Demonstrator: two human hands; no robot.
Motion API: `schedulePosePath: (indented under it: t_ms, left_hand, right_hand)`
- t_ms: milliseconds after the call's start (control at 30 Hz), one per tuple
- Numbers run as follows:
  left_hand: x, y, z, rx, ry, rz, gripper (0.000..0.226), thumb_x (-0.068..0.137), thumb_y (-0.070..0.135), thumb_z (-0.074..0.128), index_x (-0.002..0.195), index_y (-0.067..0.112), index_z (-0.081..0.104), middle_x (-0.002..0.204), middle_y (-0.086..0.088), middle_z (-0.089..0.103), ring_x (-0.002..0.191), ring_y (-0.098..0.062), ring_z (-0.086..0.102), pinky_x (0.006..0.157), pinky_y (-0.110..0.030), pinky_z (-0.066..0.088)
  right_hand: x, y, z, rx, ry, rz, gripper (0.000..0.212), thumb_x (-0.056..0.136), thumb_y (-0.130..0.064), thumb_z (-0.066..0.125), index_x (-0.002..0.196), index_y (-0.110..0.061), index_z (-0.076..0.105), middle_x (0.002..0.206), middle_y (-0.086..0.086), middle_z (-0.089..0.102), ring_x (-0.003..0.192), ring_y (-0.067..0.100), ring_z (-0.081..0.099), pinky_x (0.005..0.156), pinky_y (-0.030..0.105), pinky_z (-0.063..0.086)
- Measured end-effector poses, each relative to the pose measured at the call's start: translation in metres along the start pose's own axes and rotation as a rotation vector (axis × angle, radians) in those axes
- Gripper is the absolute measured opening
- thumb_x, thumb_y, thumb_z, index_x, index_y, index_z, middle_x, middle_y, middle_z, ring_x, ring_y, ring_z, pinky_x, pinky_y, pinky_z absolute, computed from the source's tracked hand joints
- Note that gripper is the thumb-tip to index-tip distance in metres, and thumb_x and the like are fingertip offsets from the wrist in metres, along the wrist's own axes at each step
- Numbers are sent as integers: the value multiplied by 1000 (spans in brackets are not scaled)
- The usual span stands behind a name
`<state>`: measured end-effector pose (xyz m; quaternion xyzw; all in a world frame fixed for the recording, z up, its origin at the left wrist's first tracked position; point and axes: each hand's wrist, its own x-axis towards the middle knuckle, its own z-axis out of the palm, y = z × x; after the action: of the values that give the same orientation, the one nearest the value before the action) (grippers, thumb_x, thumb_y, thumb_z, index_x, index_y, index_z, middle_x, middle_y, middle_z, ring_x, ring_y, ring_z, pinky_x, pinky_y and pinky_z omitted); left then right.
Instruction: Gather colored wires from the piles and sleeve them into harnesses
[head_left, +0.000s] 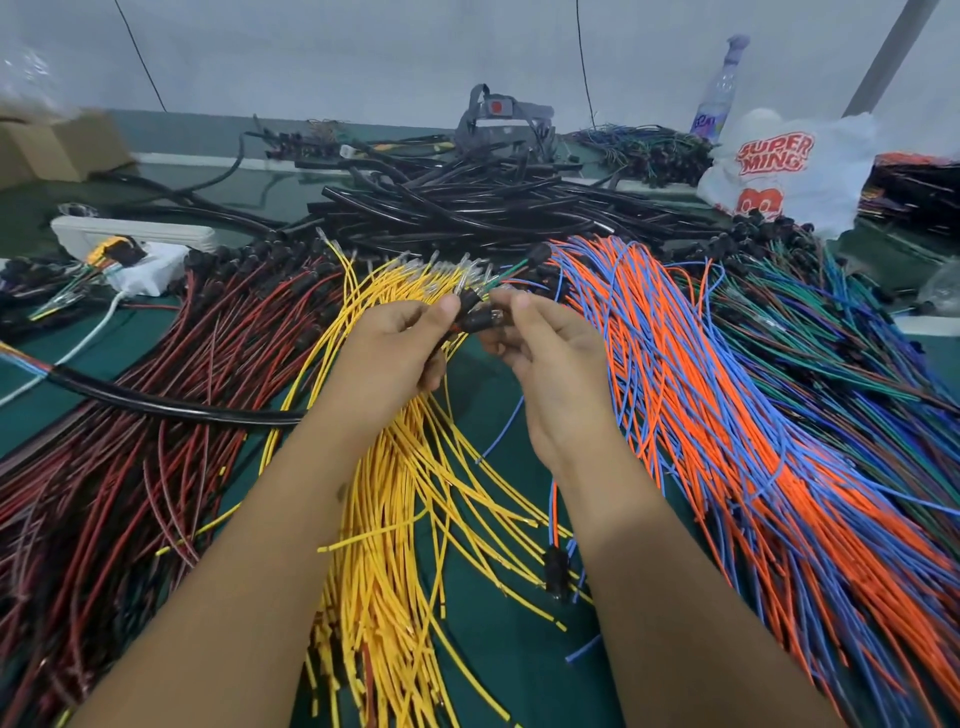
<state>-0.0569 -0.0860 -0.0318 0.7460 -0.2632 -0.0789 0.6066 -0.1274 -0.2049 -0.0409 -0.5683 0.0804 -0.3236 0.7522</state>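
- Wire bundle (470, 306) — black connector ends up, held above the yellow wire pile (395, 519) — runs toward the person.
- Left hand (395, 353) grips it; right hand (545, 348) pinches its tips.
- Black sleeving tubes (467, 208) lie beyond both hands, about equally near.

Wire-harness assembly workbench in a workshop.
I see a green table (483, 395) heaped with sorted wire piles: red at nine o'clock (156, 415), yellow centre (395, 519), orange-blue at three (727, 415), black sleeving at twelve (467, 208).
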Motion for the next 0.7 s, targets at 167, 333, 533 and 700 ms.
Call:
schedulePosePath:
  t_ms: [167,333,533,700]
  left_hand:
    - [-3,0,1,-25,-15,32,34,97,43,48,88,14,63,49,5,52,43,-4,41,43,-11,34]
    - [-5,-1,1,-38,-6,31,18,92,19,54,77,28,56,57,7,58,50,-2,46,55,-22,37]
    - [-6,-11,1,428,48,228,16,94,26,56,100,40,52,84,11,71,68,-2,60,63,-30,46]
    - [-5,-17,-3,526,92,260,24,95,31,53,119,35,57,80,5,68,70,-18,62,65,-38,51]
  right_hand:
    - [-1,0,1,11,-36,58,27,101,-13,47,95,-19,72,94,8,72,76,15,64,71,26,51]
    - [-2,-1,2,-77,-40,69,23,97,-16,53,98,-25,73,93,-5,74,76,11,66,75,28,54]
    - [-2,2,2,-140,196,-31,18,90,-5,65,77,-18,67,70,-4,68,58,7,66,55,16,50]
    - [-2,4,5,-149,146,6,16,89,-5,66,76,-14,67,61,-3,68,58,7,66,56,15,50]
